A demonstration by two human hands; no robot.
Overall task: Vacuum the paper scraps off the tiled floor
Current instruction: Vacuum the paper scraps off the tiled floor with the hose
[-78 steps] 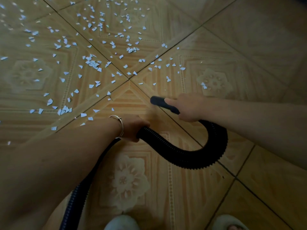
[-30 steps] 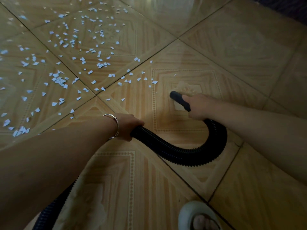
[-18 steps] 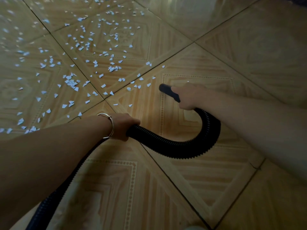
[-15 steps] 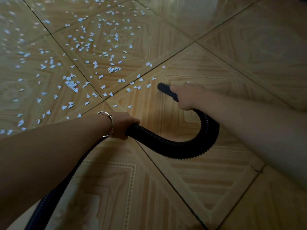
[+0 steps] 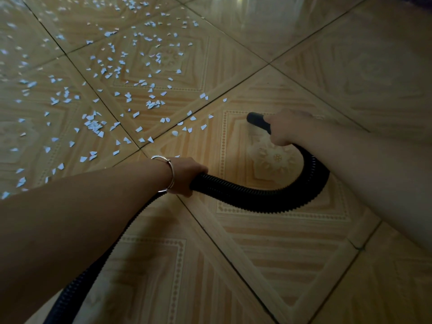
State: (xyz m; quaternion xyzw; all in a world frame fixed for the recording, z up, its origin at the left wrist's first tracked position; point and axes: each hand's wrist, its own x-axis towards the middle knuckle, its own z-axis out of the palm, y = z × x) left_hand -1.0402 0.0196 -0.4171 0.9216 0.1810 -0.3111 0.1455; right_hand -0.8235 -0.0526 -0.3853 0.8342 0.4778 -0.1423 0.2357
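Head view: the right hand (image 5: 284, 129) grips the black nozzle (image 5: 256, 120) of the vacuum, fingers curled round it just behind its tip, which sits low over the tiled floor (image 5: 280, 242). Whether the tip touches the tiles cannot be told. The left hand (image 5: 187, 175), left of the nozzle and nearer the camera, is clamped round the ribbed black hose (image 5: 257, 198), with a thin metal bangle (image 5: 171, 174) on that wrist. From the nozzle the hose passes under the right hand, bends in a U toward the camera, runs through the left hand and goes on beneath the left forearm to the lower left edge. Paper scraps (image 5: 152, 104), small and white, lie scattered left of the nozzle and beyond it. The nearest few lie just left of its tip, apart from it. Right of the nozzle the floor shows tan patterned tiles with dark grout lines.
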